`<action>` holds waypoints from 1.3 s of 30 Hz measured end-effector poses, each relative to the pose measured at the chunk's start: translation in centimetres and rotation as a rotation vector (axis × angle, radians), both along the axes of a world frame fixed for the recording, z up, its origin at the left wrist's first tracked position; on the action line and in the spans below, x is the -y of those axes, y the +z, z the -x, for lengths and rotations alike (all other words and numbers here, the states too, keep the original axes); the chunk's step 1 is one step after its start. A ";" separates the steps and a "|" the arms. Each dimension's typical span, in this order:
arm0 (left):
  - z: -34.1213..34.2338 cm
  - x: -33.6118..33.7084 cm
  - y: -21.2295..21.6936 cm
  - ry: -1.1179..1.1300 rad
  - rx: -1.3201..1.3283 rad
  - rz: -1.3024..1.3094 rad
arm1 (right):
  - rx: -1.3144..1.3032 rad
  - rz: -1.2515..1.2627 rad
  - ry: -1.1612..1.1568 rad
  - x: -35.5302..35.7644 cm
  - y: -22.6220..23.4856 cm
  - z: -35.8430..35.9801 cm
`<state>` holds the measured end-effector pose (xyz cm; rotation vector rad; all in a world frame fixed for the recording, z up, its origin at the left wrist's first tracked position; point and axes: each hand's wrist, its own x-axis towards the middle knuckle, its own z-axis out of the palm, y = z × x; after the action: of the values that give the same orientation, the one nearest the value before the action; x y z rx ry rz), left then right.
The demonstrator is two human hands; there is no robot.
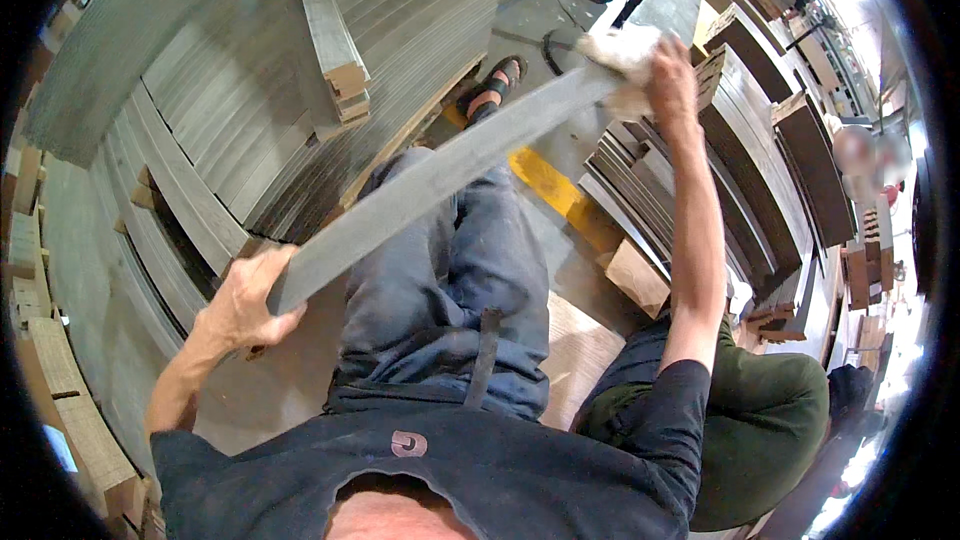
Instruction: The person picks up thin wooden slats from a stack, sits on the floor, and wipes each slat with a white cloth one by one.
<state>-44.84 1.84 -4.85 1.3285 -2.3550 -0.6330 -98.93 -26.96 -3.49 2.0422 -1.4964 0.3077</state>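
1. Seated person, viewed from above. A long grey board (440, 175) lies slantwise across the lap, running from lower left to upper right over the blue-jeaned legs (450, 290).
2. Left hand (248, 302): fingers closed round the near end of the grey board, thumb on the top edge, knuckles outward. Firm clamp on the board.
3. Right hand (668, 80): arm stretched forward, hand pressed on a white cloth (625, 52) at the far end of the board. Fingers curl over the cloth; cloth lies between palm and board face.
4. Board attitude: tilted, far end higher in the frame than the near end; flat face up; surface matt grey, uniform.
5. Left of the legs: a broad stack of grey boards (240, 110) on a pallet, laid side by side. One separate bundle of boards (335, 50) rests on top of the stack, cut ends showing pale wood.
6. Right of the legs: a stack of dark brown boards (760, 170), edges stepped; further brown stacks behind it.
7. Floor: grey concrete with a yellow painted stripe (560, 195) passing under the board.
8. One foot in a sandal (490, 90) shows beyond the knee, just below the board's far half.
9. A dark green cushion or bag (760, 420) sits under the right elbow.
10. Black T-shirt (450, 470) fills the lower edge.
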 end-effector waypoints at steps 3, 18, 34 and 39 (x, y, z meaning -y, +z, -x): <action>-0.9 -2.6 0.8 0.053 -0.161 -0.027 | 0.654 -0.233 -0.160 0.2 -0.3 3.5; 7.3 11.2 7.1 0.401 -1.254 0.244 | 1.463 -0.757 0.863 -23.3 -3.8 -31.8; -3.7 19.0 -1.8 0.877 -0.674 0.199 | 1.507 -1.159 0.465 -23.6 -9.9 -28.6; -5.3 28.2 -6.0 0.999 -0.551 0.180 | 1.651 -1.058 0.340 -22.6 -11.9 -26.9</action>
<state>-39.55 -26.37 -10.88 1.7157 -1.0777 -0.3702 -72.00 -4.34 -15.42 2.9847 -2.4538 2.1129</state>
